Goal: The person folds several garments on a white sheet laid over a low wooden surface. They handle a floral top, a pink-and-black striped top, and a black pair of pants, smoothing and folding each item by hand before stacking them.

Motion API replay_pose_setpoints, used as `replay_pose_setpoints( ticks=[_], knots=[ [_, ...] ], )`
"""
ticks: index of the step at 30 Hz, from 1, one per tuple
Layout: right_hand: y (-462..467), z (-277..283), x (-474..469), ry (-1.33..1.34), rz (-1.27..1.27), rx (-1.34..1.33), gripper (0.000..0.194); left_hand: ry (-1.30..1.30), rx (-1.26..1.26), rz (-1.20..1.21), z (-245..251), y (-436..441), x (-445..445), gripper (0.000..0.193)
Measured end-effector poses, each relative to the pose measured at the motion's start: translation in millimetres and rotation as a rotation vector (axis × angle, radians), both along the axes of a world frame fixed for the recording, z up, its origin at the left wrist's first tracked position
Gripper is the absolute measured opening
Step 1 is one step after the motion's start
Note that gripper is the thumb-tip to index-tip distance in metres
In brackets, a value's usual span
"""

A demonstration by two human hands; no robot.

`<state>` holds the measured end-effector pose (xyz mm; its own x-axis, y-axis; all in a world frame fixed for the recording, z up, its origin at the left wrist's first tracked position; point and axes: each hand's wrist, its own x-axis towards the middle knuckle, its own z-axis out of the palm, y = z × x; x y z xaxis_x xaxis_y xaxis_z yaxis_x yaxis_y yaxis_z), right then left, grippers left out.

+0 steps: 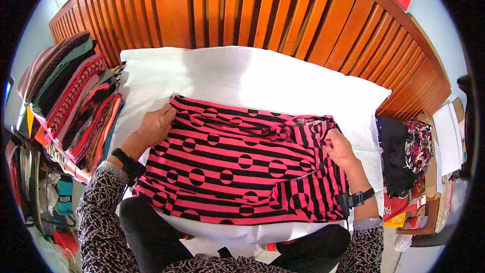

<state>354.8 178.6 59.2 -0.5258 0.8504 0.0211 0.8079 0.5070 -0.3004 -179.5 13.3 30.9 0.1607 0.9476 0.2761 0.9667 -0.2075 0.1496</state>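
Note:
A pink and black striped garment (pixel 231 159) with a circle pattern lies spread over a white cloth (pixel 182 72). At its upper left corner, my left hand (pixel 157 123) pinches the edge between thumb and fingers. My right hand (pixel 339 146) grips the fabric near the right side, where the cloth is bunched. Folds and wrinkles run across the garment's upper part and its lower right, and its near edge hangs close to my knees. Black straps with small devices sit on both my wrists.
A tall stack of folded clothes (pixel 75 106) stands on the left. Slatted wooden backing (pixel 257 11) rises behind the white cloth. To the right lie a dark garment (pixel 398 155) and a floral cloth bundle (pixel 418 146), beside a cardboard box (pixel 432 174).

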Motion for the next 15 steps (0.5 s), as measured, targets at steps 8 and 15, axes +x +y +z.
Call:
replay_pose_setpoints(
  ticks=[8,15],
  knots=[
    [-21,29,-25,-0.494,-0.002,0.337,0.021,0.013,0.07,0.297,10,-13,8,0.016],
    [-17,1,-85,0.008,0.323,0.392,0.039,-0.146,0.18,0.192,-10,-8,21,0.034]
  ],
)
